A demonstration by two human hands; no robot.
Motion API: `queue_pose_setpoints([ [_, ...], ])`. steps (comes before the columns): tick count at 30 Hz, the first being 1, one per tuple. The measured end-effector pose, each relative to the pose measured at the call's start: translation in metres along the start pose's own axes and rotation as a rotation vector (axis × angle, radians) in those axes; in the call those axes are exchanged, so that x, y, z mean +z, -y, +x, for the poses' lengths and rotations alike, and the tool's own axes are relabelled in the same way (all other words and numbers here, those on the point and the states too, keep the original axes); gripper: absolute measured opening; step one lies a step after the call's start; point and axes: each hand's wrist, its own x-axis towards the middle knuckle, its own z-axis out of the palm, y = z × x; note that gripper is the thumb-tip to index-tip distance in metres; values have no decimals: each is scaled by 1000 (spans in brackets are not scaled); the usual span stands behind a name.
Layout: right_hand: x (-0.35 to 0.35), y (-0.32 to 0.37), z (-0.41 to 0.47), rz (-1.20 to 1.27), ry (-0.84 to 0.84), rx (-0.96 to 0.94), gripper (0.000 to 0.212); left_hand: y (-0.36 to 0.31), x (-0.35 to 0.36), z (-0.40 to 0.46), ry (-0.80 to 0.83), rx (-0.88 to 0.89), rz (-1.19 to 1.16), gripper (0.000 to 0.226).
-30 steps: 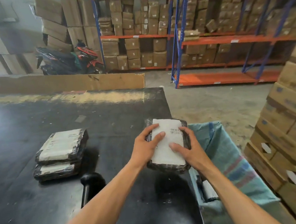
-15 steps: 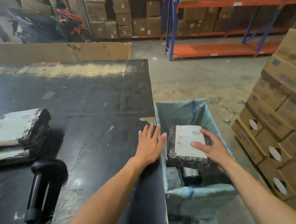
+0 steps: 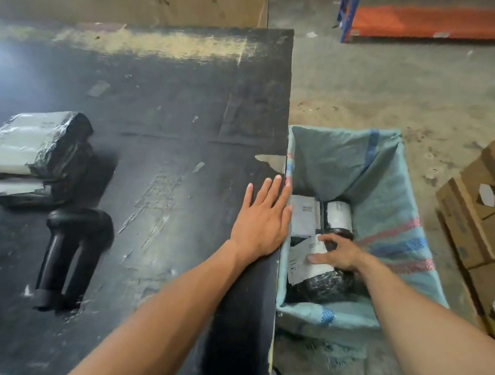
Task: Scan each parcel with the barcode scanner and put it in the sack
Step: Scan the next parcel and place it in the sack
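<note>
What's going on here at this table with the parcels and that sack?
A person is sorting parcels. The right hand is down inside the sack beside the table, setting a black-wrapped parcel on others already there. The left hand lies flat and empty on the table's edge. The barcode scanner lies on the table, untouched, with two stacked parcels behind it waiting to be handled.
</note>
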Motion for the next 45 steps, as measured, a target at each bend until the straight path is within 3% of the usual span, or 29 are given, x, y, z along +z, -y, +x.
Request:
queue_pose_setpoints([
  [8, 38, -29, 46, 200, -94, -1, 101, 1, 5, 1, -1, -14, 28, 59],
  [12, 48, -40, 50, 179, -114, -36, 94, 0, 4, 0, 1, -17, 40, 59],
  [21, 80, -60, 73, -189, -181, 15, 82, -3, 6, 0, 1, -34, 53, 59],
  [28, 84, -52, 82, -508, -225, 205, 79, -2, 5, 0, 4, -34, 58, 58],
  [37, 58, -25, 77, -869, -14, 304, 82, -1, 3, -2, 10, -14, 49, 57],
  [45, 24, -6, 35, -772, 87, 293, 80, 0, -1, -2, 34, 0, 32, 58],
])
